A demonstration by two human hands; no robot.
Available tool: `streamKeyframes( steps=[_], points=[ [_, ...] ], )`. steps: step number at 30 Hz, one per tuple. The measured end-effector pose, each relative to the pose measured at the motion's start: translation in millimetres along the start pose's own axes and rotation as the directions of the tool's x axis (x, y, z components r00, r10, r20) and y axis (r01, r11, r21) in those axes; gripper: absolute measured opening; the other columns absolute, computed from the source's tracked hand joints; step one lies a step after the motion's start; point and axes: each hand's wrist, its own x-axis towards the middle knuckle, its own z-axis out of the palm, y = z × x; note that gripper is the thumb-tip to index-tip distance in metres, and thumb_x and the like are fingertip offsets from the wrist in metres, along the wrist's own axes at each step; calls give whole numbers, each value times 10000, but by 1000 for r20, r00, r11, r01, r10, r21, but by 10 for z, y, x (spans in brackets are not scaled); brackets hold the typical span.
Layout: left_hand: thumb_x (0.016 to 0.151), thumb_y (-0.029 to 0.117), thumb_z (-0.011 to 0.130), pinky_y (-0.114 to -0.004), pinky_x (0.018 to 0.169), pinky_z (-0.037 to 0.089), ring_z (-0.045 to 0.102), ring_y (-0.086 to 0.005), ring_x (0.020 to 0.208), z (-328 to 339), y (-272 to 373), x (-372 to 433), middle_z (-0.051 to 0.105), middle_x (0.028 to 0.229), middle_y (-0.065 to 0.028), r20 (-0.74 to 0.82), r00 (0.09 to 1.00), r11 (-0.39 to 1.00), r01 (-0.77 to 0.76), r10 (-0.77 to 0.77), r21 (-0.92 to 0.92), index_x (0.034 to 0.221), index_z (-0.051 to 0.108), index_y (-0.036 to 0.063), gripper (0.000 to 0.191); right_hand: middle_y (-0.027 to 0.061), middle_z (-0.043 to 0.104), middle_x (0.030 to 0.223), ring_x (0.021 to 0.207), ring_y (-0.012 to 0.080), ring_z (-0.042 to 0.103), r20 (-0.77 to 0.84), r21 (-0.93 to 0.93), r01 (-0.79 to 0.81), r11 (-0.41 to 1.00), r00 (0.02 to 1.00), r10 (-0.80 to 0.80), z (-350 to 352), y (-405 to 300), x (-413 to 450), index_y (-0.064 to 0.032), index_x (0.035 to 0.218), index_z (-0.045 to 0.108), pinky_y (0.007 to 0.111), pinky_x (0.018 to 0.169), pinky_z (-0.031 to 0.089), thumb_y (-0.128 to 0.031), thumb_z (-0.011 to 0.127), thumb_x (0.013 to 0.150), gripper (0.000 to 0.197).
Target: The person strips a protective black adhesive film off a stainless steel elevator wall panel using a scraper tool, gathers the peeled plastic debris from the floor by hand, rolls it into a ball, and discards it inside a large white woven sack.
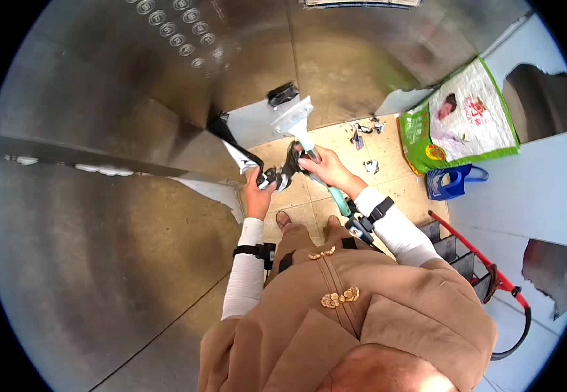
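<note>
My right hand (334, 169) grips a scraper with a broad pale head (293, 118) and a green handle end (338, 201). Its head points up toward the metal wall corner. Crumpled black-and-white film (278, 177) hangs between my hands, and my left hand (259, 198) holds one end of it. From there the film runs as a black strip (234, 139) up to the corner, where it appears still attached. A separate black bunched piece (283, 94) sticks out on the wall beyond the scraper head.
Torn film scraps (371, 166) lie on the tiled floor (396, 188). At right are a green-and-white printed sack (469, 117), a blue bag (445, 183) and a red-railed stepladder (464, 264). Round elevator buttons (168, 29) line the metal wall. Light film (518, 191) with torn gaps covers the right wall.
</note>
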Motion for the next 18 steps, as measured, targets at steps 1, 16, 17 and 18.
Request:
streamKeyframes(
  steps=[1, 16, 17, 18],
  points=[
    [711, 28, 747, -306, 919, 437, 542, -203, 1065, -59, 70, 18, 539, 1210, -127, 16, 999, 999, -43, 42, 34, 1278, 460, -35, 639, -9, 586, 795, 732, 63, 497, 23, -64, 17, 998, 1000, -16, 58, 46, 139, -70, 1185, 589, 243, 682, 450, -171, 662, 852, 356],
    [865, 27, 585, -291, 606, 539, 663, -223, 677, -976, 134, 75, 653, 984, -115, 64, 983, 721, 171, -173, -671, 1253, 475, 18, 403, 136, 626, 1041, 871, 176, 599, 242, -369, 161, 916, 968, -73, 1144, -30, 720, -17, 1153, 581, 290, 746, 485, -6, 674, 754, 410],
    [876, 87, 595, -315, 665, 530, 655, -231, 765, -1032, -103, 143, 621, 1072, -129, -58, 968, 753, 153, -246, -640, 1288, 436, 28, 446, 75, 607, 989, 822, 128, 559, 208, -315, 38, 948, 978, 30, 1150, -59, 701, -25, 1138, 592, 260, 726, 472, 1, 665, 768, 378],
    [887, 147, 605, -338, 724, 522, 648, -239, 852, -1093, -316, 222, 589, 1160, -144, -178, 933, 784, 146, -312, -604, 1324, 397, 37, 496, 14, 588, 936, 772, 80, 519, 176, -256, -87, 963, 975, 135, 1137, -89, 693, -33, 1124, 604, 229, 706, 459, 8, 655, 783, 348]
  ],
)
